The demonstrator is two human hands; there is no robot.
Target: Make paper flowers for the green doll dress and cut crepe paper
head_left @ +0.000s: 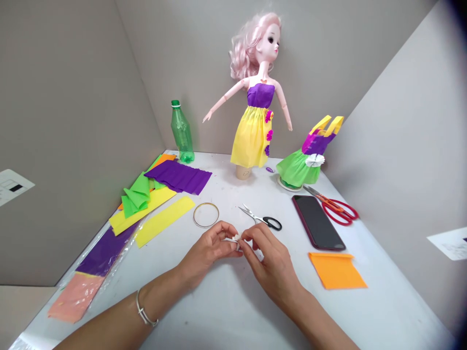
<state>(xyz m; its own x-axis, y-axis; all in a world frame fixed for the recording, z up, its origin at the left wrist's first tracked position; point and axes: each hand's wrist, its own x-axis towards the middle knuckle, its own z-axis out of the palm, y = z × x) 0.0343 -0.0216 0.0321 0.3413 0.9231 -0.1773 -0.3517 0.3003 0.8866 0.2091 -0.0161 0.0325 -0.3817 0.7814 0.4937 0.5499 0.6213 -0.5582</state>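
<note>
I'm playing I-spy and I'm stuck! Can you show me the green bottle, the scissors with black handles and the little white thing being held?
Green bottle [182, 132], head view: middle of its side.
Black-handled scissors [259, 218], head view: where blades meet handles.
Little white thing [237, 237], head view: its upper part.

On the table [204, 316], scissors [259, 218] between bangle [194, 215] and phone [318, 222], bottle [181, 131] and doll [251, 136] behind.

Bright, even light; soft, faint shadows on tabletop [219, 311]. Glints along clear plastic wrapper [98, 262]. Right edge darkened, blurred.
</note>
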